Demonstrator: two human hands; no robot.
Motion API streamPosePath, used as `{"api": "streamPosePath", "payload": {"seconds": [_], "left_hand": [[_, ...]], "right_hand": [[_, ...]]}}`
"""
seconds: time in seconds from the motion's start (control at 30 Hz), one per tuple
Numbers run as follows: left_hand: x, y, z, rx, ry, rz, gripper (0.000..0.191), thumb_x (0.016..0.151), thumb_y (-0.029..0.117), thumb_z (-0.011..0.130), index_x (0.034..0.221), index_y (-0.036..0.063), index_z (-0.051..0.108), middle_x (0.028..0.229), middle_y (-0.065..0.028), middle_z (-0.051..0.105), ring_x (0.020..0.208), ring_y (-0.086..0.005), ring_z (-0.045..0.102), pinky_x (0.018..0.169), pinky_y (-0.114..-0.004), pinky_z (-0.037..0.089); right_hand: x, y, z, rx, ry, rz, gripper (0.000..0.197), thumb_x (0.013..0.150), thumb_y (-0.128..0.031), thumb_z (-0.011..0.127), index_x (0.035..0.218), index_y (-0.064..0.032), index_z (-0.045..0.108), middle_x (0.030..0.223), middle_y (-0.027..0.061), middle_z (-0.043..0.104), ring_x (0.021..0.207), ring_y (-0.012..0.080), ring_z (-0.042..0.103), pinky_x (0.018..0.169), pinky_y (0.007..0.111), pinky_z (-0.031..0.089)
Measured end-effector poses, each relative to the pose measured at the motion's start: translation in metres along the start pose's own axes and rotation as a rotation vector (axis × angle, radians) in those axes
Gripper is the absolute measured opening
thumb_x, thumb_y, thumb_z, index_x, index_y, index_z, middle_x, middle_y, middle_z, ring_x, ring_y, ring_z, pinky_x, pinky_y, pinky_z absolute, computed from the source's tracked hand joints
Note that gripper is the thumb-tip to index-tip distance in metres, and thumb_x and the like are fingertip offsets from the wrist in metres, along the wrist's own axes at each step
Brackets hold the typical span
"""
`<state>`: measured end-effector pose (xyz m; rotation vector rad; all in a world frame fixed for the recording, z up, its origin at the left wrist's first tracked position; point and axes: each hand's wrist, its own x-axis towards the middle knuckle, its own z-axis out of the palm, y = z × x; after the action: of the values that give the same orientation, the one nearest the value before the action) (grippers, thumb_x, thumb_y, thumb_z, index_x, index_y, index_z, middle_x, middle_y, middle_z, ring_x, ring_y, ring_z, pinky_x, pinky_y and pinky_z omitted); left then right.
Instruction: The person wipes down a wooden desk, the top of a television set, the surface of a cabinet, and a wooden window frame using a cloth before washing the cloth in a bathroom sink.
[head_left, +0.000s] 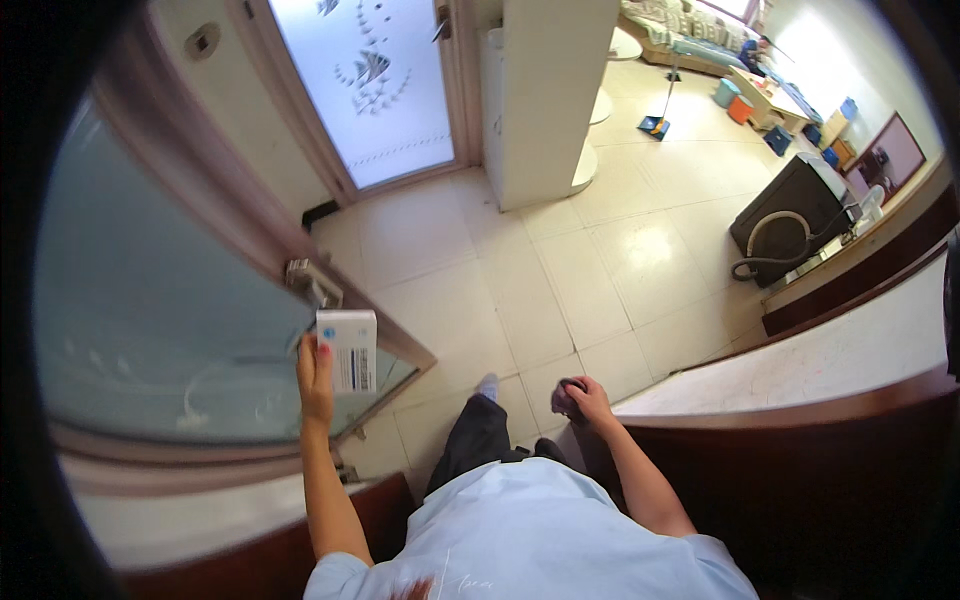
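My left hand (318, 375) grips a white cardboard box (352, 349) that bears a barcode and print, its thumb lying on the front face. Right behind the box is the metal handle and lock (319, 285) of an open glass door (180, 300); whether the hand also touches the handle I cannot tell. Down at my right side, my right hand (591, 403) holds a bunched dark purple-brown cloth (564, 397). Below, my leg in dark trousers (472, 442) and one foot in a light sock or shoe (487, 386) show over the tiled floor (480, 315).
A frosted glass door with fish designs (367, 82) stands ahead, beside a white cabinet with rounded shelves (547, 105). On the right is a dark appliance with a hose (787, 225). Farther off are a dustpan (654, 127), stools (739, 109), a sofa (690, 45) and a seated person (752, 56).
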<state>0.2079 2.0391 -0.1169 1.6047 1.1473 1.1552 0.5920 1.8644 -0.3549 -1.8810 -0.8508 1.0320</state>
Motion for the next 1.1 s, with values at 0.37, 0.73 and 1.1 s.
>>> {"api": "streamPosePath", "payload": {"seconds": [0.37,0.73,1.1], "left_hand": [[0.055,-0.056,0.061,0.380,-0.185,0.001,0.028,0.088,0.029,0.045,0.093,0.0013,0.048,0.069,-0.0122,0.054,0.061,-0.0206,0.053,0.059,-0.032,0.043],[0.222,-0.044,0.262,-0.173,-0.087,-0.164,0.017,0.090,0.018,0.047,0.097,0.0017,0.048,0.085,-0.0030,0.053,0.076,-0.0082,0.047,0.069,-0.022,0.039],[0.366,0.007,0.493,-0.492,-0.393,-0.324,0.022,0.091,0.021,0.048,0.102,0.0035,0.050,0.088,-0.0017,0.053,0.080,-0.0068,0.047,0.074,-0.021,0.038]], "right_hand": [[0.078,-0.003,-0.077,-0.084,0.319,0.398,0.029,0.073,-0.024,0.060,0.092,-0.0022,0.062,0.082,0.0116,0.064,0.074,0.0196,0.061,0.067,0.031,0.047],[0.238,-0.050,-0.152,-0.046,0.239,0.266,0.046,0.075,-0.036,0.063,0.114,-0.0138,0.055,0.096,0.0151,0.063,0.089,0.0248,0.060,0.076,0.033,0.047],[0.379,-0.253,-0.216,0.194,-0.429,-0.184,0.060,0.076,-0.030,0.068,0.126,-0.0097,0.043,0.098,0.0106,0.062,0.090,0.0149,0.055,0.083,0.028,0.043]]}}
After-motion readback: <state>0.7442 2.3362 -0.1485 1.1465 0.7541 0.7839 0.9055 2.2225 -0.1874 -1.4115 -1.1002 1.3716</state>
